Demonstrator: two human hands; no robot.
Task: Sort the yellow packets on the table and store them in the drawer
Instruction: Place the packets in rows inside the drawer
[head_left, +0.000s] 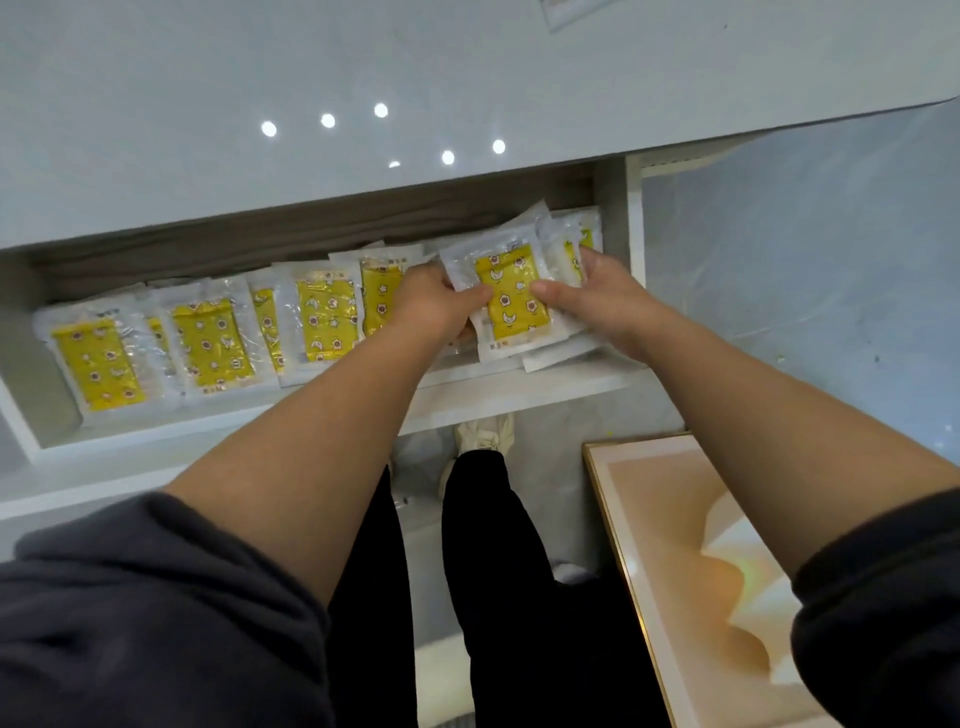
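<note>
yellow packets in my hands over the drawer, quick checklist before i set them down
1. Both sides held: left grip and right grip pinch the held packets from either side: ok.
2. Held packets over the drawer, inside its front edge: ok.
3. Free room beneath: more packets lie under and to the right of the held ones: cannot tell.
4. Stored row face up, overlapping along the drawer: ok.
5. Held packets laid flat: not ok, they are held up in the fingers.
6. Table top cleared: no packets on the visible part, the rest is out of frame: cannot tell.
</note>
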